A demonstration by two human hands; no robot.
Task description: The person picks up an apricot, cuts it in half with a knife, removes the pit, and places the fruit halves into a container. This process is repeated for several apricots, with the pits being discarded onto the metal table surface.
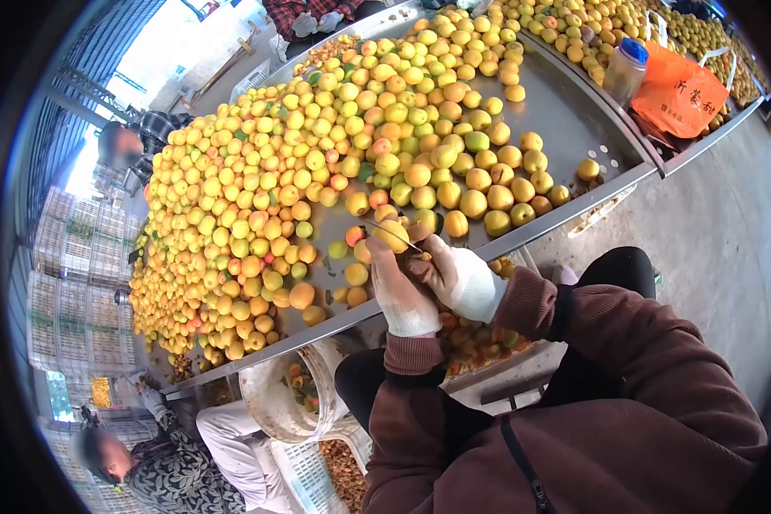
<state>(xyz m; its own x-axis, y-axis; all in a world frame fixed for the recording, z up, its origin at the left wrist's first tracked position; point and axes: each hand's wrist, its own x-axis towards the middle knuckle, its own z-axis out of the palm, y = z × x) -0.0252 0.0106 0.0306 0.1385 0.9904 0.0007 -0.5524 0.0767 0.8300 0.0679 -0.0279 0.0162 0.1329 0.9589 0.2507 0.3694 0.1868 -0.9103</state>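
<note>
My left hand (403,295), in a white glove with stained fingers, is closed around a yellow apricot (391,238) over the near edge of the metal table. My right hand (464,278), also gloved, is closed beside it on a thin knife (400,237). The blade slants across the apricot, its handle hidden in my fingers. Just beyond both hands, a big heap of yellow and orange apricots (274,171) covers much of the table (565,111), a few with green leaves among them.
Below the table edge stand a white bucket (321,385) with fruit pieces and a white crate (304,480) of brown bits. An orange bag (678,90) and a blue-lidded jar (625,73) sit at right. Other people work around the table; stacked crates (60,317) stand left.
</note>
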